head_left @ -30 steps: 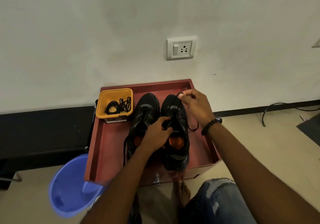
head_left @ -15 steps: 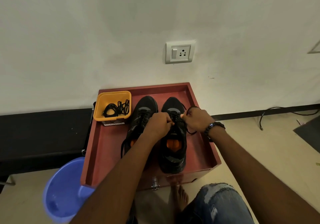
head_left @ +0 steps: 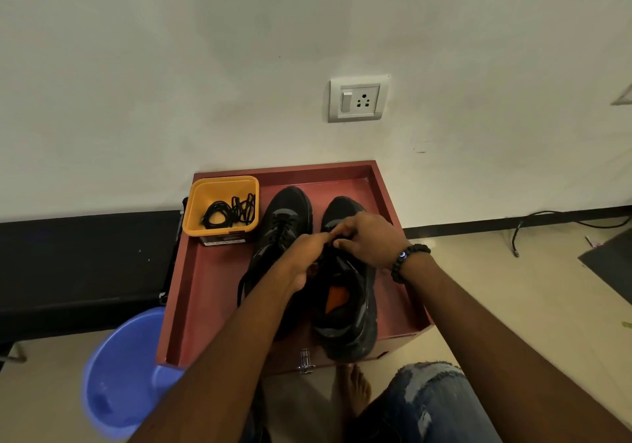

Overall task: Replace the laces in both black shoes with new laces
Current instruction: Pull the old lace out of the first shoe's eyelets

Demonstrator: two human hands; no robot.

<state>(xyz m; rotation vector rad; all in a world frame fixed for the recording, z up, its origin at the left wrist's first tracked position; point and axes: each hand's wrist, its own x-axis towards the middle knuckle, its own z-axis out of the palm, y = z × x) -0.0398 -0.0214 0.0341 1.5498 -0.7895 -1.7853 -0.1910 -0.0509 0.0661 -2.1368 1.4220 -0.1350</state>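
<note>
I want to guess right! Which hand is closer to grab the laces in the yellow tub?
Probably the left hand. The yellow tub with the coiled laces sits on the left side of the red tray. The right hand would have to cross both shoes.

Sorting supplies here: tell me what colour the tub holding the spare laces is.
Yellow tub, seen clearly in the head view.

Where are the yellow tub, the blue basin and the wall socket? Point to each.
yellow tub [head_left: 198, 210]: head view, its left inner wall.
blue basin [head_left: 113, 370]: head view, bare inner wall.
wall socket [head_left: 365, 100]: head view, its pin holes.
</note>
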